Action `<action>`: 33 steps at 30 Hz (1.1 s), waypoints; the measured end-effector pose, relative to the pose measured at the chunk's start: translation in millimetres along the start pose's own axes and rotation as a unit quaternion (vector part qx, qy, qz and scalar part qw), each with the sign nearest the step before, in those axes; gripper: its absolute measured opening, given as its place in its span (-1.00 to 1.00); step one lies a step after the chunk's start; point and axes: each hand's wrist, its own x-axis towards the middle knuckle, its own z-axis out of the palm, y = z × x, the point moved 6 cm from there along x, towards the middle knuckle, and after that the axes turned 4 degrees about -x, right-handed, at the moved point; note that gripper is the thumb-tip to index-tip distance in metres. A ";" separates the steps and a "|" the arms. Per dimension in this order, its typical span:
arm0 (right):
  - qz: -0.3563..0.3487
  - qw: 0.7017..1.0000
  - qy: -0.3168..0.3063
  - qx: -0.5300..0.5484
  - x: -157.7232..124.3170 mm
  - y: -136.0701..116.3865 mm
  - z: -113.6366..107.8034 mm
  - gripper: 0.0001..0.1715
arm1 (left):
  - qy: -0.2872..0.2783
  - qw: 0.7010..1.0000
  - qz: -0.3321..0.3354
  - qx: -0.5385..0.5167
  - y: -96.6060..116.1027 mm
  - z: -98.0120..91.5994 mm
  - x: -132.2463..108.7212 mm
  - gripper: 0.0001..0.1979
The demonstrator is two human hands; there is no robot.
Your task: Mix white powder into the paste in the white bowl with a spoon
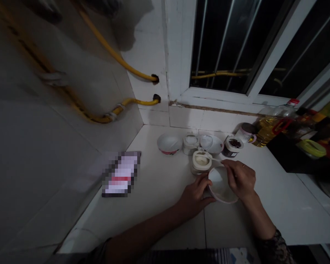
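My left hand point(194, 196) grips a small white bowl point(222, 185) by its left rim, thumb and fingers closed on it. The bowl is tilted. A small light-coloured spoon point(215, 159) is pinched in my right hand point(242, 179), which sits over the bowl's right side. The spoon reaches left to the mouth of a square open jar point(201, 168) with pale contents. Just behind stand another white jar point(191, 145), a white bowl with a red pattern point(169, 143) and a shallow dish point(216, 144). To the right is a jar with dark contents point(233, 146).
A blurred-out phone point(122, 174) lies on the white counter point(159, 205) at left. At the back right stand a lidded mug point(245, 132), an oil bottle point(275, 123) and a black box point(283, 156) of condiments. Yellow pipes point(118, 110) run along the wall below the window level.
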 end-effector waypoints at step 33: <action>0.336 0.840 -0.349 0.245 -34.2 58.3 18.6 -0.74 | 0.005 1.000 -0.014 0.012 -6.9 0.5 -3.1 -0.66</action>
